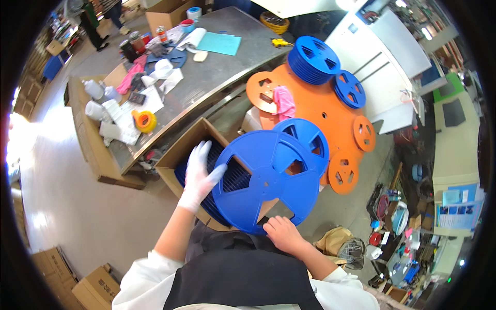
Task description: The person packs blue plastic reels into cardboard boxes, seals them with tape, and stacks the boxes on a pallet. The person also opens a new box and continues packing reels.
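A large blue plastic reel disc [248,201] with wide cut-out windows is tilted up in front of me. My right hand [283,234], bare, has its fingers curled over the disc's lower edge. My left hand [198,174], in a white glove, is raised at the disc's left edge with fingers apart; its thumb points at the rim, and whether it touches I cannot tell. Behind that hand a cardboard box [170,161] holds several blue discs on edge, partly hidden. Another blue reel [316,135] lies behind the large disc, on the orange turntable.
The orange turntable [330,111] bears a stack of blue reels [313,59], a smaller blue reel [350,89] and round orange plates [343,172]. On the grey workbench [222,64] lie tape, cans, papers and rags. A bag [336,240] and clutter stand at the right.
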A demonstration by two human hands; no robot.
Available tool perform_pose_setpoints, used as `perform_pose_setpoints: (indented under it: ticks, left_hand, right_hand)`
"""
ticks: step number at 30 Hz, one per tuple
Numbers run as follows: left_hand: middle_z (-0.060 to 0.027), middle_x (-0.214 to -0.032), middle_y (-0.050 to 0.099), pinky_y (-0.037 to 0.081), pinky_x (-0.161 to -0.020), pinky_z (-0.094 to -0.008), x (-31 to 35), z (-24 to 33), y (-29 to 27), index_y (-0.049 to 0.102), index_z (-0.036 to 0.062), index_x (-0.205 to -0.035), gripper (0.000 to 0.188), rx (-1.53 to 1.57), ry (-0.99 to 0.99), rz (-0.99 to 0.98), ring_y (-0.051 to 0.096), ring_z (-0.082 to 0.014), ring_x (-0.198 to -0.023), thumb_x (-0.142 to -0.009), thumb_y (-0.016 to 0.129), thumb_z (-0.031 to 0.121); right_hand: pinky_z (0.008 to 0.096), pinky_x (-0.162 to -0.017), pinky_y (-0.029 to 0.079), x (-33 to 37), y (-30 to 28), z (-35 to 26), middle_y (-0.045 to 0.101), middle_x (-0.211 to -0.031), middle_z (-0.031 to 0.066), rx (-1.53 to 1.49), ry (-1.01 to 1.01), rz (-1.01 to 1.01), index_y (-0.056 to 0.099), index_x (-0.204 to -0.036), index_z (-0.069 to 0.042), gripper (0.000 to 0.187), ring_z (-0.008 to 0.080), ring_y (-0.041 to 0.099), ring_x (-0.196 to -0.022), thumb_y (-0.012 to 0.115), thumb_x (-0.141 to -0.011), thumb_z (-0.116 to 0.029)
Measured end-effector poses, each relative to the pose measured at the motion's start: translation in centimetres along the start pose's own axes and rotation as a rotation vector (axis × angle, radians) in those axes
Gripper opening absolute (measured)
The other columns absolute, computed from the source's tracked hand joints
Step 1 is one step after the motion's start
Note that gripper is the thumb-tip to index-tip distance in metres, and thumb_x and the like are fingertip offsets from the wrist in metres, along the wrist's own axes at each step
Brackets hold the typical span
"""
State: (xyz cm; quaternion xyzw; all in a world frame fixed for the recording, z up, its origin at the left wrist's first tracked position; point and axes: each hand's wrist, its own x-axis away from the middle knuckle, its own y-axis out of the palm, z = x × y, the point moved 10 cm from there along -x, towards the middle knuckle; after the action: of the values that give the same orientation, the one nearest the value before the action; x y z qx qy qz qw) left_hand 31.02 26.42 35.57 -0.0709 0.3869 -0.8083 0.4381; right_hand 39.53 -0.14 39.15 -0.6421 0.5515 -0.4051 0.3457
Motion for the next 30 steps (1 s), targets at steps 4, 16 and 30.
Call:
perform_pose_setpoints:
  ticks: [4,16,30]
  left_hand:
    - [-0.0234,-0.127,0.061,0.045,-0.104,-0.0413,-7.2,4.6,3.3,0.046,0.0025,-0.141,0.094,0.055,-0.072,-0.463,0.057,-0.038,-0.121,-0.069,0.08,0.052]
    - [-0.0155,-0.077,0.068,0.051,-0.072,-0.0383,-3.4,-0.7,5.0,0.071,0.0086,-0.089,0.039,0.187,-0.383,-0.303,0.066,-0.0307,-0.074,-0.094,0.062,0.047]
    - [-0.0179,-0.08,0.069,0.054,-0.075,-0.0434,-3.9,1.9,3.4,0.069,0.0058,-0.089,0.049,-0.07,-0.297,-0.314,0.069,-0.0361,-0.082,-0.085,0.067,0.055]
  right_hand:
    - [0.0352,-0.072,0.042,0.5,-0.3,-3.9,0.049,-0.087,0.0061,0.052,-0.162,-0.022,0.054,-0.089,-0.011,0.016,0.0231,0.052,-0.085,0.063,-0.077,-0.013]
    - [0.0329,-0.073,0.043,2.6,-0.5,-7.0,0.049,-0.087,0.0047,-0.045,-0.195,-0.165,0.057,-0.097,-0.011,0.017,0.0205,0.053,-0.085,0.058,-0.083,-0.021]
    - [0.0326,-0.072,0.042,2.5,-0.3,-7.5,0.047,-0.085,0.0049,0.033,-0.217,-0.149,0.055,-0.091,-0.011,0.015,0.0207,0.052,-0.084,0.058,-0.082,-0.022]
